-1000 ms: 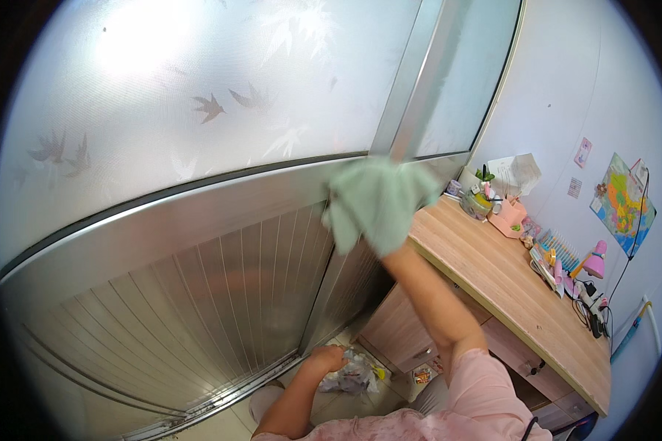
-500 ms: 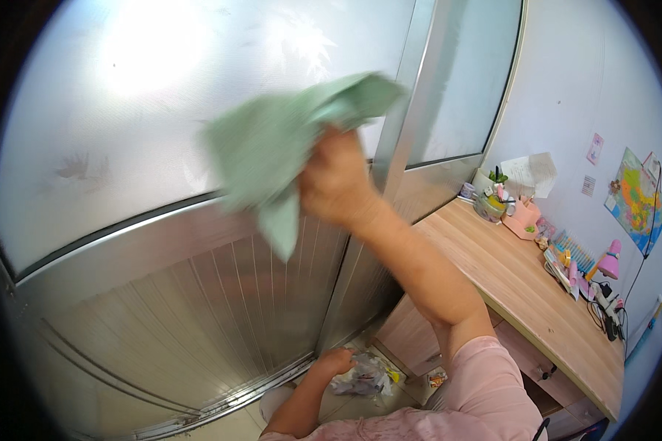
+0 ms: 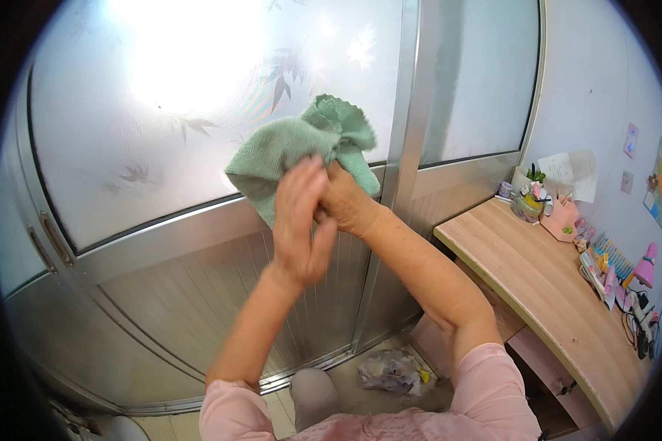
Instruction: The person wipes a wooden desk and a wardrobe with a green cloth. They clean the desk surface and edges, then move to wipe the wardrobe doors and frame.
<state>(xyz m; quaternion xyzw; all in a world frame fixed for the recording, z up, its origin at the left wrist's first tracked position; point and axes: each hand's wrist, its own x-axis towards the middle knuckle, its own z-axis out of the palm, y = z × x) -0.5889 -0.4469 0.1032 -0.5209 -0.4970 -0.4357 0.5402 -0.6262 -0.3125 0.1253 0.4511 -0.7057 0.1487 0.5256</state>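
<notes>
A green cloth (image 3: 283, 151) is bunched in my right hand (image 3: 349, 202), whose fingers are wrapped round it and partly hidden. The cloth is held up in front of the frosted glass panel (image 3: 213, 136) of a metal-framed sliding door; whether it touches the glass I cannot tell. My left hand (image 3: 301, 220) is raised close beside the right, slightly blurred, its fingers stretched out and thumb apart. Its fingertips overlap the lower part of the cloth in view, and contact is unclear.
To the right stands a wooden desk (image 3: 522, 250) with a pink holder (image 3: 559, 219), a pink lamp (image 3: 645, 264) and cables along the wall. A plastic bag (image 3: 393, 371) lies on the floor by the desk. Recessed door handles (image 3: 55, 239) are at the left.
My left hand has come up from low near the floor to beside the cloth. The right hand's sweeping motion has slowed and the cloth is gathered more closely. The view has shifted left.
</notes>
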